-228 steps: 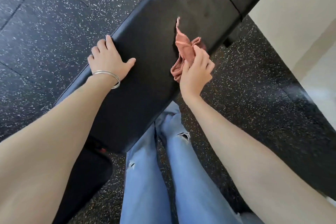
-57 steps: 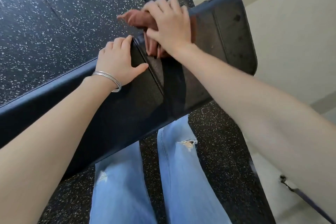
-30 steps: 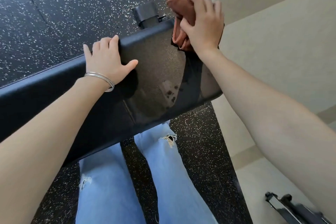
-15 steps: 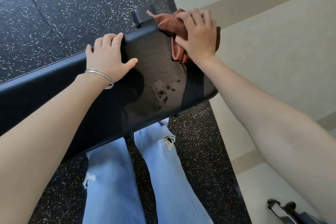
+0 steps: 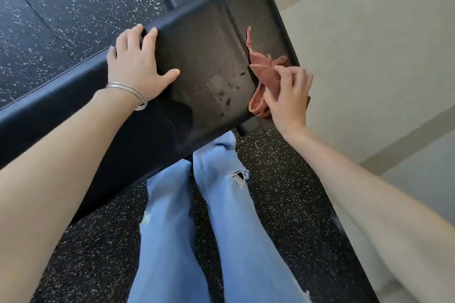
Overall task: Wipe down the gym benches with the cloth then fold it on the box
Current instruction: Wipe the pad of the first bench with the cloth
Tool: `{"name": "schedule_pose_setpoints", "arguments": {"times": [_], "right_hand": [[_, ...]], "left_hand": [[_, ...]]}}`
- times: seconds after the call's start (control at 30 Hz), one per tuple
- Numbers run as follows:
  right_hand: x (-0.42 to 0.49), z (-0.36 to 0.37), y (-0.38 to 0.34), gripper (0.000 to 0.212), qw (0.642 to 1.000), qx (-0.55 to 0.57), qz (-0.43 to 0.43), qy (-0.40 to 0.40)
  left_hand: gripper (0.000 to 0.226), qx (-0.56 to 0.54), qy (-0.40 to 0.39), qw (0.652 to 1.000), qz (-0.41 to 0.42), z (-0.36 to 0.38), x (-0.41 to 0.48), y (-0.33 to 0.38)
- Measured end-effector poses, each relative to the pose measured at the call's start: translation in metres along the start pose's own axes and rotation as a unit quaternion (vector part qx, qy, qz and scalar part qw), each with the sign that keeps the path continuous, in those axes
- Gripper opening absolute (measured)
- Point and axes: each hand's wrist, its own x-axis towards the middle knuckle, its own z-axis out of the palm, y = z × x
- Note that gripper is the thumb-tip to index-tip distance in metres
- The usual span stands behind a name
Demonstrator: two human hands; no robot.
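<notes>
While our left hand (image 5: pixel 138 69) lay spread flat on the black padded table (image 5: pixel 204 51), likely bracing us, our right hand (image 5: pixel 288 96) pinched the bunched rust-red cloth (image 5: pixel 263 69) against that table's end pad.

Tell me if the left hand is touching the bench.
Touching. Head view shows the left hand flat on the bench, fingers at its far edge.

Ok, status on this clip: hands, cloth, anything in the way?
Left hand flat on the bench. Right hand grips the cloth by the bench's seam. Dark spots on the bench; box not in view.
</notes>
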Motion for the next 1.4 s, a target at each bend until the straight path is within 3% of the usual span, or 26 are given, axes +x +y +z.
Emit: {"name": "schedule_pose_setpoints", "arguments": {"times": [0.07,0.17,0.23,0.3,0.4,0.47,0.57,0.7,0.83,0.9,0.97,1.03,1.13,1.2,1.3,1.4], "right_hand": [[-0.011,0.009,-0.038,0.040,0.998,0.024,-0.046,-0.018],[-0.015,0.021,-0.086,0.047,0.973,-0.021,-0.209,-0.096],[-0.002,0.020,-0.090,0.045,0.963,-0.060,-0.240,-0.103],[0.008,0.016,-0.076,0.042,0.977,-0.082,-0.189,-0.061],[0.005,0.014,-0.060,0.041,0.997,-0.080,0.016,0.012],[-0.006,0.023,-0.075,0.042,0.987,-0.060,0.140,0.059],[-0.041,0.040,-0.122,0.041,0.978,-0.026,0.184,0.096],[-0.107,0.058,-0.177,0.048,0.997,-0.001,0.072,0.021],[-0.102,0.045,-0.144,0.052,0.994,-0.033,-0.097,-0.030],[-0.082,0.034,-0.114,0.050,0.998,-0.046,-0.034,-0.016],[-0.063,0.030,-0.093,0.046,0.989,-0.027,0.137,0.055],[-0.052,0.036,-0.096,0.043,0.948,0.026,0.289,0.129],[-0.061,0.053,-0.139,0.041,0.918,0.057,0.350,0.176],[-0.091,0.062,-0.179,0.042,0.944,0.070,0.290,0.140],[-0.132,0.063,-0.217,0.047,0.995,0.037,0.092,0.000],[-0.117,0.052,-0.202,0.047,0.996,-0.006,-0.063,-0.059]], "left_hand": [[0.083,0.005,-0.001,1.000,0.015,-0.001,-0.006,-0.005],[0.082,0.019,-0.003,0.999,0.045,-0.003,-0.017,-0.019],[0.082,0.027,-0.007,0.998,0.052,-0.005,-0.024,-0.032],[0.083,0.033,-0.014,0.998,0.050,-0.007,-0.029,-0.048],[0.086,0.032,-0.023,0.998,0.056,-0.007,-0.035,-0.068],[0.088,0.034,-0.026,0.997,0.067,-0.007,-0.037,-0.076],[0.088,0.035,-0.029,0.996,0.075,-0.007,-0.038,-0.078],[0.088,0.030,-0.031,0.996,0.078,-0.007,-0.038,-0.078],[0.087,0.037,-0.035,0.995,0.092,-0.010,-0.038,-0.082],[0.088,0.036,-0.037,0.994,0.094,-0.010,-0.038,-0.083],[0.088,0.038,-0.037,0.994,0.093,-0.007,-0.038,-0.082],[0.089,0.038,-0.037,0.994,0.092,-0.004,-0.039,-0.081],[0.090,0.032,-0.032,0.995,0.088,-0.002,-0.039,-0.081],[0.089,0.032,-0.034,0.995,0.090,-0.003,-0.039,-0.083],[0.088,0.030,-0.033,0.995,0.093,-0.005,-0.037,-0.087],[0.088,0.029,-0.029,0.994,0.100,-0.007,-0.035,-0.092]]}}
